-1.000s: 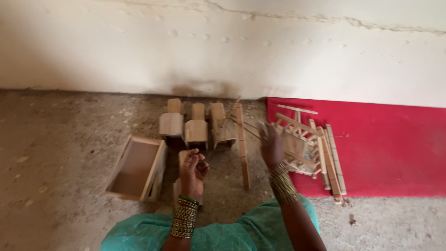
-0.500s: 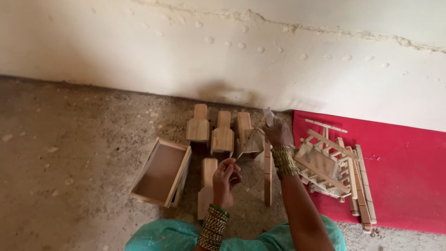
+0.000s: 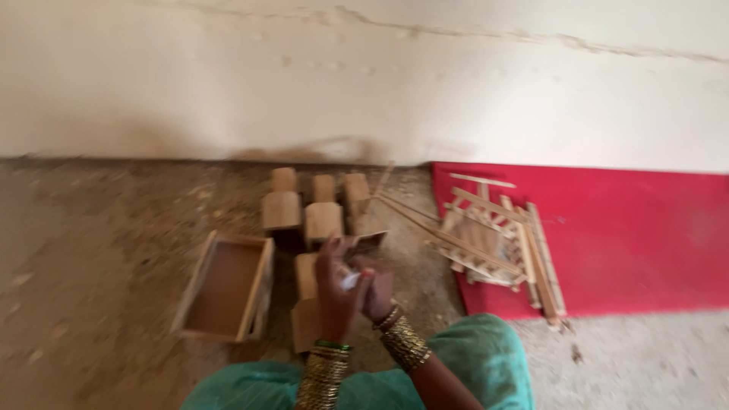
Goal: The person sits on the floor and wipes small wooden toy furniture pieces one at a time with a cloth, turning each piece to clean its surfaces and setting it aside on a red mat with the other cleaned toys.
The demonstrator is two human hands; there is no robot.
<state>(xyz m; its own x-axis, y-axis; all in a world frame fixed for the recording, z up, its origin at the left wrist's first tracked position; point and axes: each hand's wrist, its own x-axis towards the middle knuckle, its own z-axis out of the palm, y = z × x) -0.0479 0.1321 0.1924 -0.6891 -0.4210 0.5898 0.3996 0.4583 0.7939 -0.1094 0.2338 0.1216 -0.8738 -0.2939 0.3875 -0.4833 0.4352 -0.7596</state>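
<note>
Both hands are brought together low in the head view, just above the lap. The left hand [image 3: 334, 292] is held upright with its fingers curled, and the right hand [image 3: 373, 292] is pressed against it from the side. A small pale object [image 3: 350, 281] is pinched between them; the blur leaves its kind impossible to tell. The hands are kept close to the body, probably so that the small piece can be worked with steady fingers.

Directly beneath the hands a flat wooden block [image 3: 306, 304] lies on the floor [image 3: 99, 250], within easy reach. To its left an open wooden box [image 3: 225, 287] rests on its base, its hollow turned upward. Beyond the hands, near the wall [image 3: 304, 83], a cluster of small wooden houses [image 3: 315, 209] is set close together, apparently grouped as pieces of one kind. To the right a red mat [image 3: 630, 235] is spread, and a heap of thin wooden sticks and frames [image 3: 493, 239] is piled at its near edge, some sticks reaching onto the bare floor. Banded bangles [image 3: 323, 376] are worn on both wrists, and a green garment [image 3: 478, 364] covers the lap.
</note>
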